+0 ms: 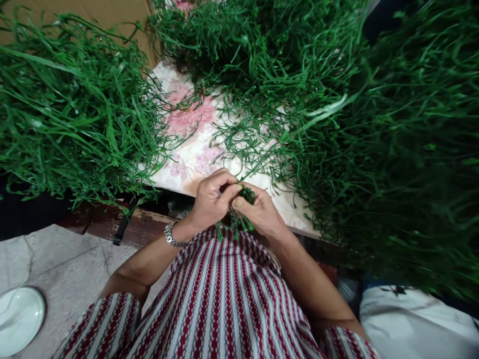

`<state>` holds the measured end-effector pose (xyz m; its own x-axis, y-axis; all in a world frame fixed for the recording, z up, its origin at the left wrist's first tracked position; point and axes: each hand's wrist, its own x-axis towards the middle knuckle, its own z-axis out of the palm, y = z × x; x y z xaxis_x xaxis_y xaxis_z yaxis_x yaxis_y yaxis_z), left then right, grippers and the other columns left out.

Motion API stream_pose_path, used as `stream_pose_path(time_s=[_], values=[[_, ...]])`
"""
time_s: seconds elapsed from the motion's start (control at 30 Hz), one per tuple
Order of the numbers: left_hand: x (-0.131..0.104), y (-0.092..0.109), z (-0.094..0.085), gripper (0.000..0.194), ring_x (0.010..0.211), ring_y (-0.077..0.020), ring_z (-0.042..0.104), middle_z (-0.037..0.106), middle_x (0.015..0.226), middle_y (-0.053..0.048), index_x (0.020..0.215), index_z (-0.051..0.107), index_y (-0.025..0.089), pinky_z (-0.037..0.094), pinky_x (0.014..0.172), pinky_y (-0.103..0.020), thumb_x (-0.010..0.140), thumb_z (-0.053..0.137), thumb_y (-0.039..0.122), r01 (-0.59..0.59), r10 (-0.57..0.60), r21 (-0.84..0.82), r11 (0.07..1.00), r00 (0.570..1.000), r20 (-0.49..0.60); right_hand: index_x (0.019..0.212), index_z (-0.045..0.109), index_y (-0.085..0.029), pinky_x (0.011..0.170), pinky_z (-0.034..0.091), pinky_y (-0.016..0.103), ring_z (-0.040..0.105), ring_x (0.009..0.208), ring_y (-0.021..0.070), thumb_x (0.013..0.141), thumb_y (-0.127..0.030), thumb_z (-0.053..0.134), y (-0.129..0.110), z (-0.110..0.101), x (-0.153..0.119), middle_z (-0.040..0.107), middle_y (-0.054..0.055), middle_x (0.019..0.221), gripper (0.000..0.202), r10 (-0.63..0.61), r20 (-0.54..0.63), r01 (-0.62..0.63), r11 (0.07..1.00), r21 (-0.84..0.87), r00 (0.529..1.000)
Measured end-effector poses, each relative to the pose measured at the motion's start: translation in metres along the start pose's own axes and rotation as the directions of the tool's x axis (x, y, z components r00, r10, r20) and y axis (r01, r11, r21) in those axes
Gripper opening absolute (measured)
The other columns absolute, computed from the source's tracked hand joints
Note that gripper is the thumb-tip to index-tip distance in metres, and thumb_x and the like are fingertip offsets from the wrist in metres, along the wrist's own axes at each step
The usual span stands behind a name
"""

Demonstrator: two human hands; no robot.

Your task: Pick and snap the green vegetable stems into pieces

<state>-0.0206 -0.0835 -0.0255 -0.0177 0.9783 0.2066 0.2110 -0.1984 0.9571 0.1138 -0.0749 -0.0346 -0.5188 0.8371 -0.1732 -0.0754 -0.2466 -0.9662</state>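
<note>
Both hands meet at the near edge of a flowered tabletop. My left hand, with a metal watch at its wrist, pinches thin green strands. Thumb to thumb with it, my right hand is closed on the same small green bunch. Ends of the bunch hang below the fingers, and a thin stem runs up from them over the table. Loose green strands lie just beyond the hands.
Large heaps of green plastic-looking strands stand at the left, the back and the right. Cardboard is behind the left heap. A white lid-like disc rests on the floor at lower left; a white bag is at lower right.
</note>
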Motion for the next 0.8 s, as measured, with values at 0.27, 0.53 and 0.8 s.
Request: stream_pose_path(time_s=[0.27,0.53,0.8], values=[[0.001,-0.001,-0.002,0.021,0.054,-0.0064,0.044,0.053,0.062,0.003,0.06,0.053,0.015,0.035,0.052,-0.019,0.064,0.072,0.023,0.41,-0.407,-0.599,0.688,0.901,0.149,0.071,0.049,-0.017,0.05,0.027,0.02,0.033,0.052,0.0062,0.08,-0.042,0.06,-0.002,-0.005,-0.006,0.04,-0.006,0.059,0.029,-0.03,0.059,0.036,0.995,-0.098,0.998],[-0.005,0.009,0.004,0.016,0.062,-0.0077,0.05,0.055,0.067,0.002,0.065,0.055,0.015,0.04,0.058,-0.02,0.065,0.071,0.017,0.361,-0.437,-0.789,0.497,0.89,0.132,0.072,0.05,-0.016,0.048,0.024,0.02,0.03,0.05,0.0059,0.078,-0.042,0.061,-0.002,-0.004,-0.005,0.037,-0.006,0.057,0.029,-0.049,0.031,0.051,0.998,-0.044,0.998],[-0.003,0.012,0.001,0.014,0.049,-0.0071,0.043,0.047,0.054,0.003,0.065,0.05,0.015,0.036,0.051,-0.02,0.073,0.062,0.015,0.443,-0.426,-0.813,0.377,0.863,0.272,0.07,0.051,-0.015,0.049,0.024,0.02,0.032,0.051,0.0062,0.08,-0.036,0.06,-0.001,-0.008,-0.003,0.039,-0.005,0.057,0.025,-0.117,0.111,0.13,0.985,-0.116,0.987]])
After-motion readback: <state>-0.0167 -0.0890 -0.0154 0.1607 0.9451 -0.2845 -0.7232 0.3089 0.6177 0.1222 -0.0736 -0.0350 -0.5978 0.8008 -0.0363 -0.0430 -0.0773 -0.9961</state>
